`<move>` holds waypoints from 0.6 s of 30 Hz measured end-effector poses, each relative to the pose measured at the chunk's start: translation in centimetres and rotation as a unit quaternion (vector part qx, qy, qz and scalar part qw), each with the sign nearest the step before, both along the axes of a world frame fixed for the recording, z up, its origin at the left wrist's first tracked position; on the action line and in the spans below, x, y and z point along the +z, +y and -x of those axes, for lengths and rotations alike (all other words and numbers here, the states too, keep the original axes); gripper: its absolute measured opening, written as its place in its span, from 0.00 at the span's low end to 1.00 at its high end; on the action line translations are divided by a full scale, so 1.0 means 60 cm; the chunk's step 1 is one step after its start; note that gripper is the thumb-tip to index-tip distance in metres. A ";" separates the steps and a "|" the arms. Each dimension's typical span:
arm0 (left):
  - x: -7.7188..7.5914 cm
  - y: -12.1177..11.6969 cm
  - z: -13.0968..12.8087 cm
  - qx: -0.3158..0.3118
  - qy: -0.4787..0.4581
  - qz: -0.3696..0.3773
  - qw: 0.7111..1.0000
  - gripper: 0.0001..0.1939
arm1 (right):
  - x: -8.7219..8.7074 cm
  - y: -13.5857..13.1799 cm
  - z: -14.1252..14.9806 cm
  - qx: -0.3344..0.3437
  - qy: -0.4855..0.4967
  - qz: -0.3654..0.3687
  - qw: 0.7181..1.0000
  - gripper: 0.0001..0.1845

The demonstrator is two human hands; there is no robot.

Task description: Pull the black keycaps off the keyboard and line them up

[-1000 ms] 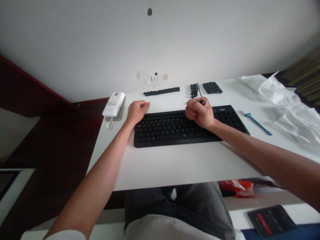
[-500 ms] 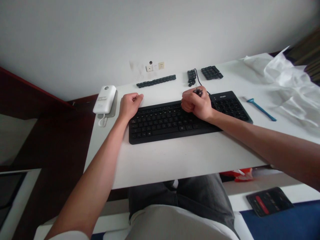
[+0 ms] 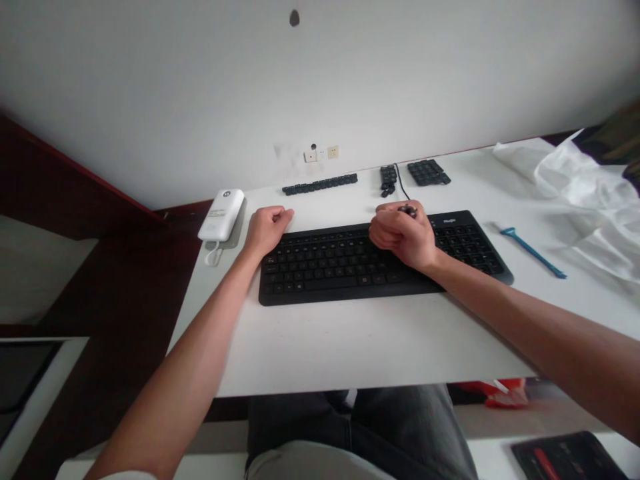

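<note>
Right hand [image 3: 403,235] fisted over black keyboard [image 3: 350,263], gripping small dark object [image 3: 408,211], kind unclear. Left hand [image 3: 267,228] loosely curled at keyboard's far-left corner, nothing visibly held. Keyboard mid-desk [image 3: 350,340].

Soft even daylight, faint shadows, wide-angle edge warping, slight blur.

Keyboard [image 3: 380,257] at centre of table [image 3: 360,340]; power bank [image 3: 221,215] to its left, tool [image 3: 533,251] to its right, keycap row [image 3: 320,183] behind it.
</note>
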State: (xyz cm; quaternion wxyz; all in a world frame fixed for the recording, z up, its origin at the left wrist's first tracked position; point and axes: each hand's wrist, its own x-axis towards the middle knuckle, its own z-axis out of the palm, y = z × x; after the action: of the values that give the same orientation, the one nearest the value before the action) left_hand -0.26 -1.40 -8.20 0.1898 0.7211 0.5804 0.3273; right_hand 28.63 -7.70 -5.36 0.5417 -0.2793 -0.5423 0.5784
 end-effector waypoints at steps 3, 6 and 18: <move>0.002 -0.002 0.000 0.001 0.020 0.002 1.000 0.26 | 0.014 0.012 -0.023 -0.067 -0.008 -0.008 0.998 0.27; 0.005 -0.005 0.000 0.009 0.041 -0.017 0.999 0.27 | 0.024 0.035 -0.060 -0.209 -0.170 -0.097 0.958 0.26; 0.073 -0.106 -0.103 -0.250 0.150 -0.098 0.951 0.11 | -0.001 0.098 -0.137 -0.236 -0.518 -0.213 0.795 0.12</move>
State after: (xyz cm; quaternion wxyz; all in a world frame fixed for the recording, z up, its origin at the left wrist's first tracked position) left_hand 5.90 -7.79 -3.84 0.1048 0.8990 0.3679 0.2132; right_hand 36.83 -1.80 -5.44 0.3454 -0.5336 -0.7686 0.0719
